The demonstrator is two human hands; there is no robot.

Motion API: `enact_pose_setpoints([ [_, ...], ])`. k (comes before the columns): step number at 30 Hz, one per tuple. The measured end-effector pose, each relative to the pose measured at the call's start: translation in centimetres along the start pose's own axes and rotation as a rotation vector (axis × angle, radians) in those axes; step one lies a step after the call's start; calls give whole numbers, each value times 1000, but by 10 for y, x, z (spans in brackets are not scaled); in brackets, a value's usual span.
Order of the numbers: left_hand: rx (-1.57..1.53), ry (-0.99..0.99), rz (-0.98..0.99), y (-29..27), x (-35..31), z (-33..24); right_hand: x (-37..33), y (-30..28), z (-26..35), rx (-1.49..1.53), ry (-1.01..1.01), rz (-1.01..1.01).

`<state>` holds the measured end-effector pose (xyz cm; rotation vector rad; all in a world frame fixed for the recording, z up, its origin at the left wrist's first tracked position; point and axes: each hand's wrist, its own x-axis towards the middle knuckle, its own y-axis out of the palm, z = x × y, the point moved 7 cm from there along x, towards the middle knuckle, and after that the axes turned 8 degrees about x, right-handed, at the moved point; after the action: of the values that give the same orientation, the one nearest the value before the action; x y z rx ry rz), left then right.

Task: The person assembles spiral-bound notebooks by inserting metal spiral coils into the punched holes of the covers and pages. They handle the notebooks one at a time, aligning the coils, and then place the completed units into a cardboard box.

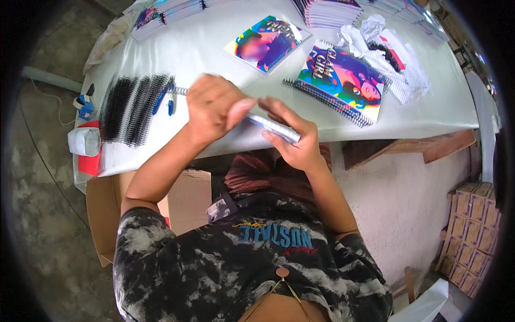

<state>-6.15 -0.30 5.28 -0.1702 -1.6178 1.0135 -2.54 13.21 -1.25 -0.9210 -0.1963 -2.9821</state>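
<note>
My right hand [298,140] grips a thin notebook [276,129] seen nearly edge-on, thumb on the near side and fingers on the far side. My left hand [212,110] is closed and slightly blurred at the notebook's left end. A dark spiral binding coil [181,91] sticks out from the left side of that hand; the rest of it is hidden by the fingers. To the left lies a row of loose black coils [126,110], with blue-handled pliers [162,99] along its right edge.
A colourful cover sheet or book [267,44] and a coil-bound notebook [343,80] lie on the white-covered table [214,56]. Notebook stacks [330,13] stand at the back. Crumpled paper [410,80] is at right. A tape dispenser [85,106] sits at the left edge. Below is a cardboard box [188,198].
</note>
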Motion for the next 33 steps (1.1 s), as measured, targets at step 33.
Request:
enact_pose_setpoints([
  [33, -56, 325, 81, 42, -87, -58, 2, 8, -1, -179, -157, 141],
])
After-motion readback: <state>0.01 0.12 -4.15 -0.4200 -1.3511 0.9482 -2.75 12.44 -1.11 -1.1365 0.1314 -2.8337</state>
